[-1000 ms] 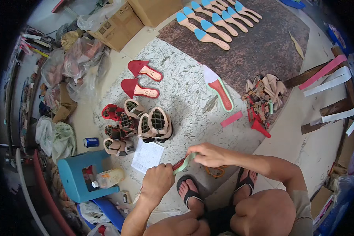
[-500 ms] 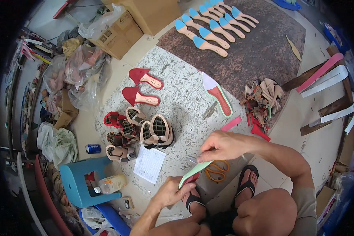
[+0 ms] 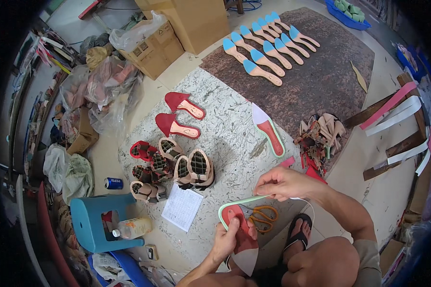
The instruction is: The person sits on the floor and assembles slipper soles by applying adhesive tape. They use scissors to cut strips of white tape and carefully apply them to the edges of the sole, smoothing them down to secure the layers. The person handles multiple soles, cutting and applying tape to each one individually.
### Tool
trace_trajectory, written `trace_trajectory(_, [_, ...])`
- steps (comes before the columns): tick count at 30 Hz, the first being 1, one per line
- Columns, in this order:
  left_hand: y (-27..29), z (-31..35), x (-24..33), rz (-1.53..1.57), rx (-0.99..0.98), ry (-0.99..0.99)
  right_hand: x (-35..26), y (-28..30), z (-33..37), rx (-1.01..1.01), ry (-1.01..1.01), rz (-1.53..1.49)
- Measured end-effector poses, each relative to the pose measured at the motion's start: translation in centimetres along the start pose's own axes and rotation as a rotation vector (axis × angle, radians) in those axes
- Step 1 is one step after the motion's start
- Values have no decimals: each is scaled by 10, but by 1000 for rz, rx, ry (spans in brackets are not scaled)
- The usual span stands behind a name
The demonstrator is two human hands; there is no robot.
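Note:
My left hand (image 3: 224,241) grips a red shoe insole (image 3: 245,240) with a pale, whitish toe end pointing down towards me. Along the insole's left edge and round its heel runs a light green strip (image 3: 221,210). My right hand (image 3: 283,183) pinches the free length of that strip between thumb and fingers, holding it taut off to the right. A thin white band (image 3: 310,204) trails from the right hand in a loop. Just beyond the insole lie orange-handled scissors (image 3: 268,219), their blades partly hidden. Farther off rests a similar insole (image 3: 271,136) with green edging and a lilac toe.
Several blue-toed insoles (image 3: 263,67) lie on the dark board. Red-toed insoles (image 3: 184,130), strappy shoe uppers (image 3: 196,168) and a written sheet (image 3: 183,206) occupy the pale board. A blue stool (image 3: 88,225) with a bottle stands left. Strips hang on a wooden rack (image 3: 407,124) at right.
The insole has turned in my left hand, so its red face and heel now show. My right hand has drawn the green strip up and right. The whole view has shifted slightly.

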State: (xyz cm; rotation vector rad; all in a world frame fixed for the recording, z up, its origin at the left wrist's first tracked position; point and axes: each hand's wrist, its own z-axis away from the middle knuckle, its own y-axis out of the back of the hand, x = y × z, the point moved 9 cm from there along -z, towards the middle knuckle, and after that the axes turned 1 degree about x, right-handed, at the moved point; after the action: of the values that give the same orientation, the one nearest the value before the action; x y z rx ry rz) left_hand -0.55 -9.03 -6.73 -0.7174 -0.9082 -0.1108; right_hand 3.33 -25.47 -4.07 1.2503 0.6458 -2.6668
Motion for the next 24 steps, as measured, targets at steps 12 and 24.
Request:
trace_trajectory(12, [13,-5,-10,-32,169,43,-8,-4,9,222,330,514])
trace_trajectory(24, [22,-8,-12,-72,294,71,-4,-33,4,227,540,724])
